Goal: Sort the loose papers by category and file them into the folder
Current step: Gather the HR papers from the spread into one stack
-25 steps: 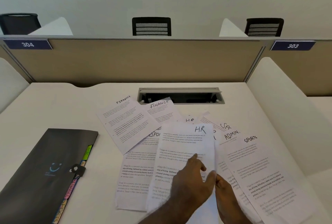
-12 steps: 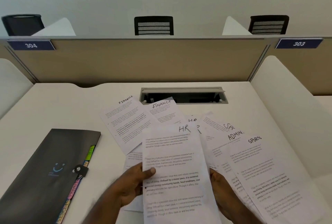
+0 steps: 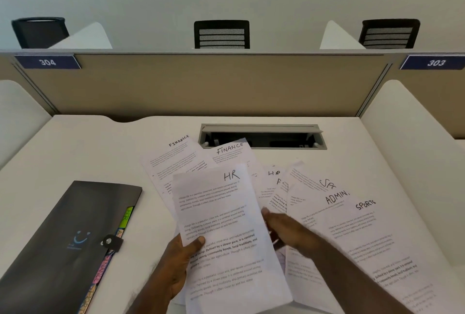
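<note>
The HR paper (image 3: 221,223) is near the surface's front edge, pinched by the left hand (image 3: 176,271). The right hand (image 3: 286,232), fingers straight, reaches toward the other HR sheet (image 3: 270,183). Sorting is underway; next, grab that matching sheet.

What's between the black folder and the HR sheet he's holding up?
Head view: bare desk only. The left hand grips the HR sheet; the folder lies shut.

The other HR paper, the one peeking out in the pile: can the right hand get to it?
Probably yes. The right hand is open, holds nothing and lies just below the second HR paper. Only that paper's top corner shows, so other papers may need sliding off. The left hand holds the first HR paper.
</note>
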### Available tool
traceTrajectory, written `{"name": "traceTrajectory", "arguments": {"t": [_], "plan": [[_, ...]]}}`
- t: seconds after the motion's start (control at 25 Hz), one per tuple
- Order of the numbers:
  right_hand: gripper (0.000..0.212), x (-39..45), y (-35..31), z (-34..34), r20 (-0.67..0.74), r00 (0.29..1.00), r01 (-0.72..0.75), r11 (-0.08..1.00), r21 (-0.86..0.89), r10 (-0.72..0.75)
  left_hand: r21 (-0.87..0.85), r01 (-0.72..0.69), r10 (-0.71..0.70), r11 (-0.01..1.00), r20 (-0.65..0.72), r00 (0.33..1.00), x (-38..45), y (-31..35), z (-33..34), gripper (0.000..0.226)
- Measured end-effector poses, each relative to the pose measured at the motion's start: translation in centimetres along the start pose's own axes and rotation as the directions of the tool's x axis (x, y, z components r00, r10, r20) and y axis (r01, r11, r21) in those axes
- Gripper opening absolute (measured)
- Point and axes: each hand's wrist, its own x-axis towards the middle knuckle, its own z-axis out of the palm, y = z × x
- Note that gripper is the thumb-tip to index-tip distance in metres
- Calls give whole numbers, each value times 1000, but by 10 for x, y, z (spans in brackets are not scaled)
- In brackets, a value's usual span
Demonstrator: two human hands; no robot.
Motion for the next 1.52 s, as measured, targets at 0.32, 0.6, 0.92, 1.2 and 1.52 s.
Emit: {"name": "traceTrajectory", "arguments": {"t": [0.32, 0.6, 0.92, 1.2, 1.52], "plan": [[47, 111, -1, -79, -432, 889, -189, 737, -649, -153, 21, -27, 29, 999, -54, 998, 16, 12, 2, 33], [48, 160, -7, -82, -444, 870, -278, 529, -802, -216, 31, 0, 3, 1000, -89, 996, 26, 15, 1, 31], [49, 180, -18, -88, -526, 823, -354, 532, -770, -214, -10, -10, 8, 1000, -97, 995, 33, 14, -3, 31], [23, 171, -20, -101, -491, 854, -323, 562, -761, -174, -34, -10, 7, 999, -86, 996, 28, 14, -3, 33], [11, 139, -34, -115, -474, 851, -294, 542, -788, -228, -54, -13, 8, 998, -93, 996, 17, 13, -6, 29]]}}
